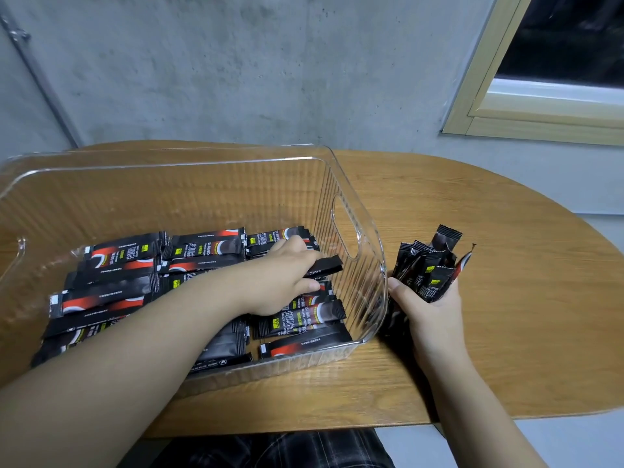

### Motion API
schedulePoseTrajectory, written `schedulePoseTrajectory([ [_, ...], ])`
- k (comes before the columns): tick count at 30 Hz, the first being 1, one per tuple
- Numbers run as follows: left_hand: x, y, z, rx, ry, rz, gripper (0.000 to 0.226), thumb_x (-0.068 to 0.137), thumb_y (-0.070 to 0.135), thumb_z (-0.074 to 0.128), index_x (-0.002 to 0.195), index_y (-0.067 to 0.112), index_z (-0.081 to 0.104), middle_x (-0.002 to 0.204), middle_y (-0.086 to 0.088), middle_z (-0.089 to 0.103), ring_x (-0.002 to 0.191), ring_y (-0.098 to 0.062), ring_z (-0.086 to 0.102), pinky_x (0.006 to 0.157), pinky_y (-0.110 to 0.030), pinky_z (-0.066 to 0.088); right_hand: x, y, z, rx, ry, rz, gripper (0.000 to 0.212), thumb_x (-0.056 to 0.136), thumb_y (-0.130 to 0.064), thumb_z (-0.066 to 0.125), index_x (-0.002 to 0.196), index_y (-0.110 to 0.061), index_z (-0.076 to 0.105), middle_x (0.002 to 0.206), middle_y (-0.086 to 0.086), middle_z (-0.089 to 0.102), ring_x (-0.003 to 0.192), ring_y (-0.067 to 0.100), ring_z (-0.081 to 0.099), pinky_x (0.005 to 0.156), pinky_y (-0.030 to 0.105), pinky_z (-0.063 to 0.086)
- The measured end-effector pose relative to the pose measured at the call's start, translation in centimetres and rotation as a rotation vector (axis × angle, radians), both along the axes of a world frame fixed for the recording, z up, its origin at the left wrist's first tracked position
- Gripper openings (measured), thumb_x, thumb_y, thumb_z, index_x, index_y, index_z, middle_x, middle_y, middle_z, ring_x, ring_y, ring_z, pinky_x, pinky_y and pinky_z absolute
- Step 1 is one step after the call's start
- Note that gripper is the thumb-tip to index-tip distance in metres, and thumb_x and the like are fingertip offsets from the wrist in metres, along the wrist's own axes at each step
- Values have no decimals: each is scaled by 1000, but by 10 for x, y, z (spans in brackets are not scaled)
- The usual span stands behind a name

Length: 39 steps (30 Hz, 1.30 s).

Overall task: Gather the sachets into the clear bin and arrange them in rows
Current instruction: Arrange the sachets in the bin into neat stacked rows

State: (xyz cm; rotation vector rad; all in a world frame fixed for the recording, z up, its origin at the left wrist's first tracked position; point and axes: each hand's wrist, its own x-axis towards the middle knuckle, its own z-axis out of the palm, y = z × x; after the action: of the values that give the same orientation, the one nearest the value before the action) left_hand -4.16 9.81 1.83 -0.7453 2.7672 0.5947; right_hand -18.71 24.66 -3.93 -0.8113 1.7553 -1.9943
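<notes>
Sachets [202, 248]: black with red and white print, lying flat in rows across the floor of the clear bin [358, 204]. Bin: ribbed walls, handle cutout at its right end, standing on a wooden table [506, 298]. Left hand [283, 282]: inside the bin at its right end, fingers pinching one sachet [326, 265] just above the rows. Right hand [429, 309]: outside, just beside the bin's right wall, gripping a bunch of sachets [429, 261] upright, fanned. Behind: grey wall [236, 62], window frame [479, 106].
</notes>
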Motion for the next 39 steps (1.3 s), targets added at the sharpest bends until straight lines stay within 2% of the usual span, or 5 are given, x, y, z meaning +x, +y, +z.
schedulePoseTrajectory([
  [7, 0, -4, 1, 18, 67, -16, 56, 100, 35, 35, 150, 20, 15, 114, 0, 28, 118, -14, 26, 109, -33, 24, 0, -1, 0, -8, -3, -5, 50, 66, -4, 75, 104, -22, 50, 78, -14, 70, 69, 1, 67, 64, 15, 51],
  [24, 1, -8, 8, 125, 194, 45, 70, 96, 40, 43, 152, 25, 3, 111, 9, 31, 83, -7, 47, 73, -17, 42, 1, 0, 3, -3, -17, -11, 45, 78, 14, 64, 100, -23, 49, 72, -13, 69, 65, -3, 65, 61, 10, 49],
  [29, 20, -4, 33, 181, 411, 150, 52, 98, 31, 44, 146, 32, 23, 134, 28, 31, 113, 3, 45, 81, 4, 32, 2, 0, 3, -3, -4, -20, 46, 67, -6, 74, 103, -24, 51, 79, -13, 69, 72, -1, 65, 66, 13, 50],
  [34, 33, 18, 27, 224, 158, 109, 49, 93, 43, 49, 133, 33, 22, 146, 3, 37, 127, -8, 43, 100, -23, 35, 3, 0, 5, -10, -22, -19, 48, 64, -10, 72, 104, -22, 50, 76, -13, 68, 69, -2, 65, 63, 13, 49],
  [39, 22, 38, 12, 229, 8, 14, 35, 94, 48, 45, 114, 28, 25, 109, 0, 56, 83, -14, 54, 83, -33, 46, 3, 1, 4, -2, -15, -27, 46, 73, 3, 74, 107, -18, 49, 76, -11, 69, 68, 0, 66, 62, 14, 51],
])
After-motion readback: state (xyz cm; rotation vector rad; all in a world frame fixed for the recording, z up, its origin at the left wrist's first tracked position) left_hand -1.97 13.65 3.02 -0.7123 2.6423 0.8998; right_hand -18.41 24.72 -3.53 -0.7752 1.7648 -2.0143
